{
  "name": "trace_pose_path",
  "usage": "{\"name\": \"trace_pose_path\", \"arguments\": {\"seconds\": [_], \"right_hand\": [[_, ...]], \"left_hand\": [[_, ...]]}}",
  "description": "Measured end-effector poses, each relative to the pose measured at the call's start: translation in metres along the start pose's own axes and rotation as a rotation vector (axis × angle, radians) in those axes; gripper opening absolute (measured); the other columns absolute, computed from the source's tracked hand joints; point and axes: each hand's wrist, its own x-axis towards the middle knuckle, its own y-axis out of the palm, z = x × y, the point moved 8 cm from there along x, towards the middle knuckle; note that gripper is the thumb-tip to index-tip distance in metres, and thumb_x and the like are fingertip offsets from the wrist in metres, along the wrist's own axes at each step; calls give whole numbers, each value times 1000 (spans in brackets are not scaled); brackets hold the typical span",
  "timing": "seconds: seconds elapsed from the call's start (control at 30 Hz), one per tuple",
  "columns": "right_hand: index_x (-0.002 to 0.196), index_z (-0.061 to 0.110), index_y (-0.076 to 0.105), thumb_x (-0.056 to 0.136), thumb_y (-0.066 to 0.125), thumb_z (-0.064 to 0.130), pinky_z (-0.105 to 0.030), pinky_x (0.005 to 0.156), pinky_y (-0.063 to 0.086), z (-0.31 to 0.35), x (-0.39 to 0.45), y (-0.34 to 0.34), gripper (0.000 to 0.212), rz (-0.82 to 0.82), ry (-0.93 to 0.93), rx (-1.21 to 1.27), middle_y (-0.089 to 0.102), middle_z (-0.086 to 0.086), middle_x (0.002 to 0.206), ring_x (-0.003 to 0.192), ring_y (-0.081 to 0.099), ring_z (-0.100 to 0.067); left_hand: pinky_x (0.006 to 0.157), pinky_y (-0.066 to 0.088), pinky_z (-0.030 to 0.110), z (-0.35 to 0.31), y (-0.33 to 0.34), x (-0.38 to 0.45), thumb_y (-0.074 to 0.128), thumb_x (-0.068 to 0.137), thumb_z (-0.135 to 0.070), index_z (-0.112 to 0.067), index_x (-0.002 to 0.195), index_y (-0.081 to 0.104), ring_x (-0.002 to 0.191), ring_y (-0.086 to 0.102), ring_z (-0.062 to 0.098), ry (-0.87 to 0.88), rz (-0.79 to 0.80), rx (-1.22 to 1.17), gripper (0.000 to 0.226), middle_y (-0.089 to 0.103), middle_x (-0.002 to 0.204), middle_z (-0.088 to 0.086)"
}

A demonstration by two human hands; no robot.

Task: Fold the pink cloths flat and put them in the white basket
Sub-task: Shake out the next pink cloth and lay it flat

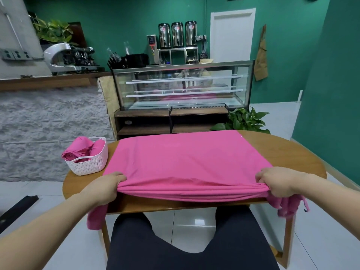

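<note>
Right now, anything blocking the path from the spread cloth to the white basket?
Nothing on the table lies between them. The basket sits beside the pink cloth's left edge. It already holds bundled pink cloths that rise above its rim. Left hand and right hand grip the near edge.

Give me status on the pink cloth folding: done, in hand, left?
Done: pink cloths already sit in the white basket, more bundled than flat. In hand: both hands, left hand and right hand, grip the near edge of a large pink cloth spread on the wooden table. Left: fold it, basket it.
</note>
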Motion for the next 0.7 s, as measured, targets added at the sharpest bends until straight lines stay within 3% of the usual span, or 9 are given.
{"name": "trace_pose_path", "arguments": {"seconds": [0.07, 0.13, 0.23, 0.33, 0.43, 0.5, 0.57, 0.63, 0.7], "right_hand": [[76, 28, 51, 76, 47, 7, -19, 62, 46, 0, -2, 2, 21, 30, 7, 14, 59, 11, 79, 74, 55, -12], [72, 27, 47, 77, 45, 3, -17, 53, 36, 1, -1, 4, 24, 50, 0, -16, 54, 9, 70, 61, 47, -8], [69, 29, 42, 75, 43, 4, -23, 58, 36, -1, 2, 6, 26, 13, -10, -32, 52, 10, 68, 62, 44, -10], [76, 35, 49, 81, 48, 16, -20, 62, 39, -8, -3, 8, 19, -9, -6, 59, 59, 13, 74, 73, 54, -11], [89, 29, 54, 84, 47, 33, -25, 69, 45, -13, -9, 9, 10, -59, -25, 100, 65, 11, 83, 71, 55, -7], [93, 32, 53, 84, 46, 48, -26, 73, 47, -17, -10, 14, 20, -55, -35, 87, 65, 13, 84, 69, 52, -2], [88, 34, 55, 79, 48, 69, -24, 73, 48, -17, -10, 18, 37, -33, -31, 124, 66, 15, 83, 71, 55, -1], [80, 30, 55, 66, 55, 84, -22, 67, 45, -16, -8, 18, 57, -24, -8, 174, 65, 13, 77, 69, 56, -3], [73, 26, 52, 55, 60, 91, -25, 61, 40, -16, -5, 18, 68, -36, 6, 193, 58, 9, 71, 63, 50, -8]], "left_hand": [[83, 49, 36, 2, 0, -3, 47, 68, 4, -29, 92, 54, 98, 59, 22, -11, -12, -86, 42, 59, 98, -9], [82, 50, 35, 4, 2, -5, 47, 72, 4, -30, 107, 56, 96, 61, 24, -51, -20, -83, 50, 65, 101, -5], [82, 50, 34, -2, -2, -7, 49, 81, -3, -29, 129, 51, 100, 62, 25, -68, -35, 16, 54, 68, 110, 0], [88, 50, 32, -13, -5, -11, 52, 86, -27, -38, 144, 38, 112, 60, 22, -60, 14, 152, 60, 66, 124, -2], [89, 48, 29, -20, -5, -17, 52, 83, -64, -43, 140, 42, 112, 60, 17, -54, 61, 196, 61, 66, 124, -8], [80, 48, 28, -21, -4, -16, 53, 74, -75, -42, 106, 56, 94, 60, 13, -64, 75, 170, 47, 67, 105, -13], [74, 48, 28, -16, 1, -13, 61, 76, -57, -30, 86, 57, 83, 57, 12, -85, 86, 91, 29, 65, 89, -12], [72, 49, 26, -14, 9, -10, 62, 79, -25, -24, 83, 59, 83, 61, 15, -89, 125, -28, 5, 67, 87, -8], [67, 48, 17, -14, 14, -11, 53, 80, -5, -21, 87, 63, 81, 64, 14, -79, 162, -104, 19, 70, 87, -5]]}}
